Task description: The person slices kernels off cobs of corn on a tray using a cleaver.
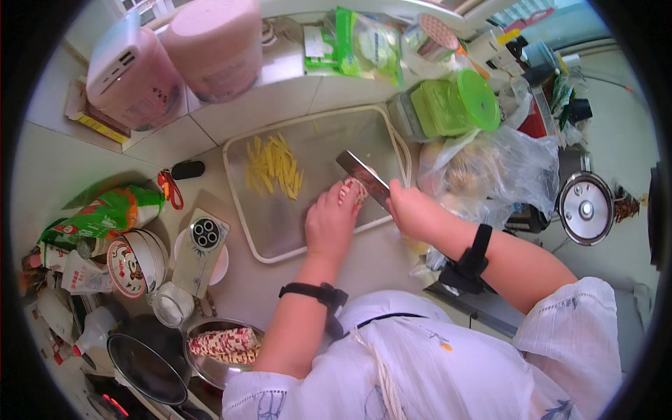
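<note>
On a pale rimmed cutting board (315, 142), my left hand (331, 223) grips a piece of red-and-white corn cob (352, 191), fingertips curled over it. My right hand (412, 210) holds a kitchen knife (363, 176) by its handle; the broad blade stands right beside the corn's right side and partly hides what lies behind it. A pile of yellow strips (275, 164) rests on the board's left half. Lower left, a metal bowl (231, 374) holds more red-and-white corn cobs (223, 341), partly behind my left forearm.
Left of the board are a phone (202, 257) lying over a pale bowl, stacked bowls (149, 260), a glass jar (173, 304) and a black pan (147, 367). To the right lie plastic bags (488, 168) and green containers (457, 102). Pink jugs (215, 50) stand on the ledge behind.
</note>
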Demonstrator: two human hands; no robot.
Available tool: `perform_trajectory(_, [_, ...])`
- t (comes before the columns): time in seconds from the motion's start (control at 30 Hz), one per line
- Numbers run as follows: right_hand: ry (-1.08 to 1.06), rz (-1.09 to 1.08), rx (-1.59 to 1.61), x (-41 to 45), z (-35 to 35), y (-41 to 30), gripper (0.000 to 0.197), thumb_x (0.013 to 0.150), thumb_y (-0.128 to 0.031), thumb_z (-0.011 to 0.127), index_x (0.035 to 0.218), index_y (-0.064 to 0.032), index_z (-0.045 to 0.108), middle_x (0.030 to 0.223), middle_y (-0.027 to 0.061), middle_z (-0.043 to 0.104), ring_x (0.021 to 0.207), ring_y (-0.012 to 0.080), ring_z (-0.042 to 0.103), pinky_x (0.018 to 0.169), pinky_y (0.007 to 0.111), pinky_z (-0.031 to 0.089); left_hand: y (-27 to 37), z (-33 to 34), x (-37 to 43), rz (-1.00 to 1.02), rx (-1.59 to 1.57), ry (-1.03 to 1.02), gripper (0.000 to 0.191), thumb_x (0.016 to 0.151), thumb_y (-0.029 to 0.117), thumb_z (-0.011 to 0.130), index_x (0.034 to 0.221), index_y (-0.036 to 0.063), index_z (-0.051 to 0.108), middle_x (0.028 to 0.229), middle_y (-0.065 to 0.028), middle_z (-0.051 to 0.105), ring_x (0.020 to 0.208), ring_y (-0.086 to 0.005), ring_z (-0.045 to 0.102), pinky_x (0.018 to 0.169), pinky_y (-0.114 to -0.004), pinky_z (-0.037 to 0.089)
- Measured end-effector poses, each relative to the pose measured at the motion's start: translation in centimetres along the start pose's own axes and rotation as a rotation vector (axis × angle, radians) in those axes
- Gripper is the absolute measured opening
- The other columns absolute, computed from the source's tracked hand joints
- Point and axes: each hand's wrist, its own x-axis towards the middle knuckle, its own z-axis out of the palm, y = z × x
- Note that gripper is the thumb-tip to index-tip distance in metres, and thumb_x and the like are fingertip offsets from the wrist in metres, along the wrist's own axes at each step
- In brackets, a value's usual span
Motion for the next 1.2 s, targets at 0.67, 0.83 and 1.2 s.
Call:
perform_trajectory(0.67, [-0.012,0.041,0.005,0.9,0.3,-0.9,0.021,0.093,-0.015,0.050,0.097,0.0051,0.044,0.078,0.0284,0.063,0.077,0.0458,0.062,0.067,0.052,0.049,-0.5,0.2,-0.7,0.016,0.247,-0.119,0.064,0.076,0.040,0.072,0.125,0.0062,0.048,0.109,-0.0079,0.054,0.099,-0.0247,0.053,0.082,-0.036,0.045])
perform_trajectory(0.83, [0.037,0.033,0.048,0.9,0.9,-1.2,0.016,0.085,0.000,0.049,0.098,0.0079,0.044,0.078,0.0298,0.064,0.075,0.0450,0.064,0.066,0.050,0.053,-0.5,-0.6,-0.2,-0.020,0.188,-0.162,0.058,0.077,0.038,0.072,0.119,0.0050,0.050,0.102,-0.0086,0.054,0.095,-0.0259,0.054,0.079,-0.035,0.046])
perform_trajectory(1.2, [0.257,-0.058,0.112,0.5,4.2,0.6,0.020,0.094,-0.012,0.046,0.099,0.0058,0.040,0.075,0.0294,0.062,0.074,0.0461,0.062,0.064,0.053,0.049,0.1,0.5,0.1,-0.059,0.228,-0.158,0.062,0.071,0.039,0.077,0.116,0.0051,0.050,0.098,-0.0069,0.053,0.094,-0.0237,0.054,0.079,-0.036,0.045])
